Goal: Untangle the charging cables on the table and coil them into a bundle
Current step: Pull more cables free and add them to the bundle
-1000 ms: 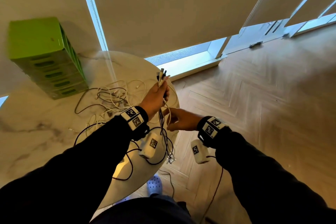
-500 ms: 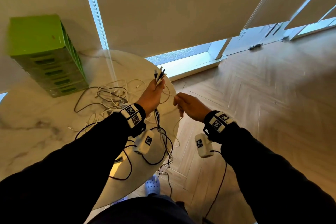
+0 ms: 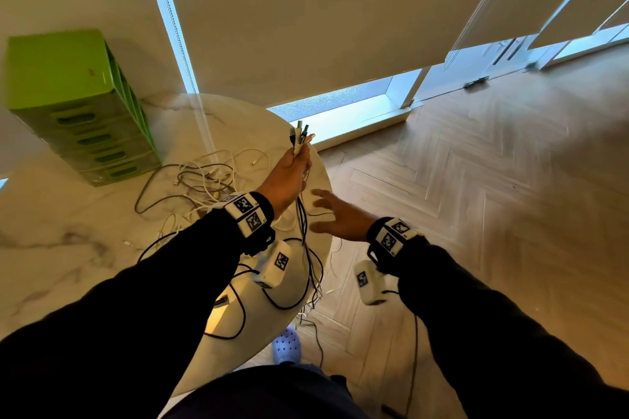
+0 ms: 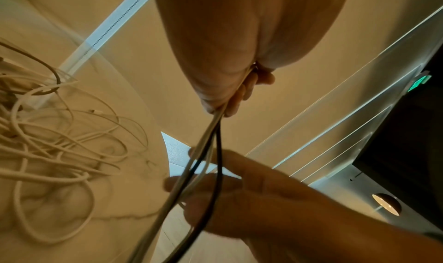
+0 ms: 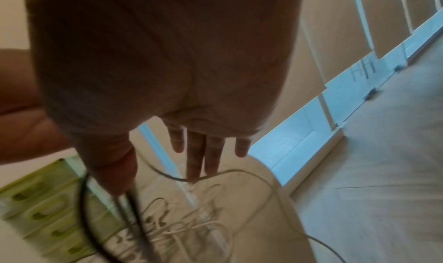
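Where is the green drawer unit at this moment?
In the head view the green drawer unit stands at the far left of the marble table, against the blind, left of the loose cable tangle and away from both hands.

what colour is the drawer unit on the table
Lime green, with darker green handle slots; the head view shows it best.

Round marble table w/ tangled cables, green drawer unit.

White and black cables, marbled table, green drawer box.
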Motion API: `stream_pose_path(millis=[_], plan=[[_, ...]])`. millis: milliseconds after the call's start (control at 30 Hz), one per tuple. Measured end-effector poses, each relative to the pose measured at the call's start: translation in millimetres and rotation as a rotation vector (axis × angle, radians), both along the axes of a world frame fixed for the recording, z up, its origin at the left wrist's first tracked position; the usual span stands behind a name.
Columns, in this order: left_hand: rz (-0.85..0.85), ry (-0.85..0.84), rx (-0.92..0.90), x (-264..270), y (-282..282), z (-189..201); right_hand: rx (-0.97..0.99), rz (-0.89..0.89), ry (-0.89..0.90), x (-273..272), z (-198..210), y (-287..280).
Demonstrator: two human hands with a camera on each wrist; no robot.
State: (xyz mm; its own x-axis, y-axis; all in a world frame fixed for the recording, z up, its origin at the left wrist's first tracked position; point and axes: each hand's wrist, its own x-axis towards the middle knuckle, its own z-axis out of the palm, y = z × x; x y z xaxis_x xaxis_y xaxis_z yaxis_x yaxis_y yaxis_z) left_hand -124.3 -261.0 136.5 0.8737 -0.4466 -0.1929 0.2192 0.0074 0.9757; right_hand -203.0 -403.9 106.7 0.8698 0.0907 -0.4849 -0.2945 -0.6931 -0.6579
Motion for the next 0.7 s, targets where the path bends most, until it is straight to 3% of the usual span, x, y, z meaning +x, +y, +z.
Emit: stream_pose_path(millis=[100,367,533,633,700], plan=[[0.017,-0.031,0.057,5,0,-3,0.025,0.074,-0.098,7,10,23],[0.127,-0.076,0.143,17,9,-14,0.026,-0.001,-0.374,7,30,13],[0.246,-0.021,0.126,23,10,-16,-0.025,-0.174,-0.500,4,28,-10],[0.247,0.037,0.014,26,15,-13,-0.174,-0.307,-0.355,-4,10,-46],[0.224,0.066,-0.057,27,18,-11,-0.240,-0.269,-0.013,-13,-10,-70]])
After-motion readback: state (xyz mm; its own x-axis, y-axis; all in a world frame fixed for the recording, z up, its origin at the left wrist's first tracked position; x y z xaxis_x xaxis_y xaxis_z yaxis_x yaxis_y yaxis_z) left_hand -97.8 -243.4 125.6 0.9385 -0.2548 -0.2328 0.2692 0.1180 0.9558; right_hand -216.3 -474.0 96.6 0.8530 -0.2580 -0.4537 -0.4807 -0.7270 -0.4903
